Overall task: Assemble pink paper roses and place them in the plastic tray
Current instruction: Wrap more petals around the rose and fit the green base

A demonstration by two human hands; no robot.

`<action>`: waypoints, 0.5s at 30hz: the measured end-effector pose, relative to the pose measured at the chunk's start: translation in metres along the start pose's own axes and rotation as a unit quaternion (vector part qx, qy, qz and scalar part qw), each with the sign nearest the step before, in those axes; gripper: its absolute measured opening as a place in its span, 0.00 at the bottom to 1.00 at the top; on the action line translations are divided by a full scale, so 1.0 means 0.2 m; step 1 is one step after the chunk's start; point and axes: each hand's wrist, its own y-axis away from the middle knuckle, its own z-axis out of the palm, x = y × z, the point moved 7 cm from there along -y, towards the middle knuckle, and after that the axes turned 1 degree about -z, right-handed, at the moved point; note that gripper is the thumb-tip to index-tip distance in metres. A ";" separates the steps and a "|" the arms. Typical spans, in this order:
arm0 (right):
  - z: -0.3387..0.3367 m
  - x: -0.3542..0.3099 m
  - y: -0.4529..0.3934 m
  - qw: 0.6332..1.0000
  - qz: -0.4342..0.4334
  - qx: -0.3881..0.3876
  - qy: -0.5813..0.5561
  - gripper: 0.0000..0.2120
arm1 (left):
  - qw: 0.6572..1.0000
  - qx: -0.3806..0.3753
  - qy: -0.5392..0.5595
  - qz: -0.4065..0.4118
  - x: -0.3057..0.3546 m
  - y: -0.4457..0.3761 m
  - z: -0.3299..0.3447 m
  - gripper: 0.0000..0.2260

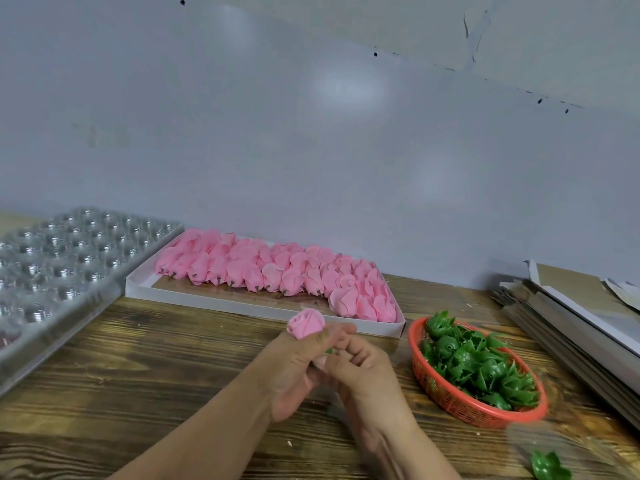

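You hold a rose (pixel 306 323) over the table (pixel 138 375).
Left hand (pixel 294 372) grips it; right hand (pixel 360 368) pinches its base; tray (pixel 59 271) at ten o'clock.

You sit at a small craft-assembly workbench, a wood-grain table (pixel 145 382) against a bare grey wall (pixel 311 133). Bulk stock surrounds you: a box of pink roses (pixel 277 271), a basket of green calyxes (pixel 478 372), stacked flat cartons (pixel 571 327).

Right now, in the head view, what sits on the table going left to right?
Clear plastic tray → white box of pink petals → red basket of green calyxes → stack of flat cardboard.
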 end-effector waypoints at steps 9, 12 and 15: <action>0.02 -0.12 0.04 0.961 -0.144 0.057 0.228 0.12 | 0.999 0.048 0.018 -0.007 -0.01 0.01 0.03 0.19; 0.03 -0.09 0.03 0.984 -0.081 0.012 0.156 0.12 | 1.000 0.003 -0.016 -0.021 0.00 0.02 0.04 0.18; 0.04 -0.06 0.04 0.996 -0.022 -0.014 0.080 0.06 | 0.999 -0.030 -0.010 -0.014 0.02 0.03 0.04 0.11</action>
